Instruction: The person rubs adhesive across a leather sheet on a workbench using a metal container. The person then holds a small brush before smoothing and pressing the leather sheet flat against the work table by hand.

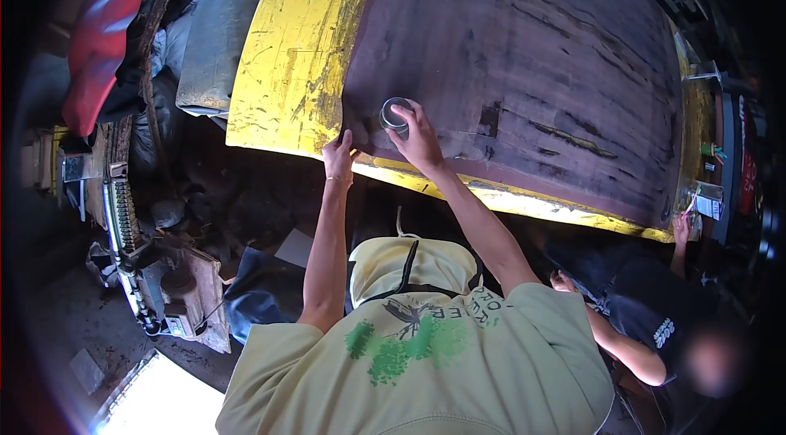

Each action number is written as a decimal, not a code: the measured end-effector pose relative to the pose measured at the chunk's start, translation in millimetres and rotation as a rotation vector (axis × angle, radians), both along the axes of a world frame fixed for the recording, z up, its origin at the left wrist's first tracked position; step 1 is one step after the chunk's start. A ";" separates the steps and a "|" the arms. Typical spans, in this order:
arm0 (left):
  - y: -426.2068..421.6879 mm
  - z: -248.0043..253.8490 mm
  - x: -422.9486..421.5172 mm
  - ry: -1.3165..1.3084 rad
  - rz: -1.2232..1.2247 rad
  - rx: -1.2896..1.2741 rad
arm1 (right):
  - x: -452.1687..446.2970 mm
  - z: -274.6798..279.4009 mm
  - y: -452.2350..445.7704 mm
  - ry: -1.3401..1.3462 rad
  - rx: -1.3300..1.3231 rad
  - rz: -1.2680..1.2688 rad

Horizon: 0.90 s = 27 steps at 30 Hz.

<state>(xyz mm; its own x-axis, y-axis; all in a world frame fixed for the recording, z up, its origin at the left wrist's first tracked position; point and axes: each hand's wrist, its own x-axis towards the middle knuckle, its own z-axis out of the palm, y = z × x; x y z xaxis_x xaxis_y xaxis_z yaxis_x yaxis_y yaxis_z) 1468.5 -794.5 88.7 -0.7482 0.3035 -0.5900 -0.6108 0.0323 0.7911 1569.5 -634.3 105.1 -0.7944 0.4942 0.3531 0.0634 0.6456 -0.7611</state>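
Left arm: lying nearly straight ahead of the body, wrist just off the near edge of the yellow surface [282, 67].

Left hand [337, 155]: resting at the near edge, where the yellow left margin and the dark sheet [491, 67] are meeting. Its thumb is pointing up and its fingers are bending together; whether they are gripping the sheet cannot be told.

Right arm: slanting inward from the shoulder, its hand [417, 136] crossing the near edge.

Right-hand fingers: curving partly open around a small round container [390, 117], holding it by its sides.

Container: sitting over the sheet's near left corner; contact with the sheet cannot be told.

Room, right: a broad stretch of sheet is running to the right edge, where a co-worker's hand [681, 226] is staying near the near right corner.

Room, left: the yellow margin is lying bare up to the left edge; a grey cover [229, 26] is standing just beyond.
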 end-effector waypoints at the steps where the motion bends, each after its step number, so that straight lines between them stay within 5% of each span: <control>1: 1.9 0.1 0.6 0.018 0.007 0.022 | 0.3 0.4 0.8 0.003 0.001 0.001; 14: 13.8 18.6 -4.6 -0.090 -0.095 0.198 | 1.1 4.5 4.8 0.046 -0.044 0.004; 16: 5.7 16.3 1.5 -0.216 -0.118 0.504 | 1.5 7.9 1.7 0.023 -0.011 -0.015; 22: 9.3 15.4 13.9 -0.266 0.046 0.550 | 0.7 3.7 2.6 0.023 0.002 -0.010; 24: 11.0 2.2 16.0 -0.086 0.072 0.346 | 1.2 4.3 2.9 0.026 0.004 -0.005; 27: 14.6 -3.2 14.8 -0.160 0.197 0.343 | 1.4 4.9 1.4 0.023 -0.008 -0.007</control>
